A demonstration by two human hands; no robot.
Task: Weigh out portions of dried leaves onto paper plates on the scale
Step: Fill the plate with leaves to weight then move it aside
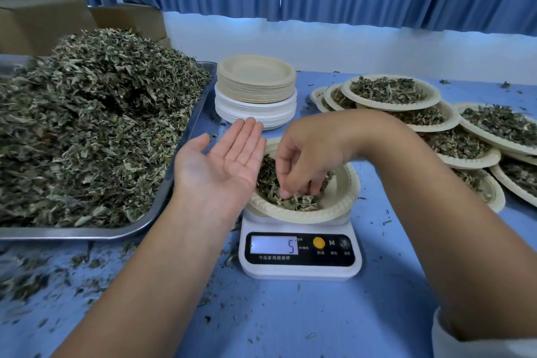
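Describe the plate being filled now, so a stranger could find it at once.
On the blue table, find the white scale between the metal tray and the spread of filled plates. The plate sits on that scale, with the fingers of the right hand in its leaves. Unlike its neighbours, it alone rests on the scale, not on the table.

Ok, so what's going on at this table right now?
A person is portioning dried leaves. The right hand reaches into the paper plate on the scale, fingertips pinching at the leaves in it; the display reads 5. The left hand hovers open, palm up and empty, beside that plate. A heaped tray sits at the left, a stack of empty plates behind, filled plates at the right.
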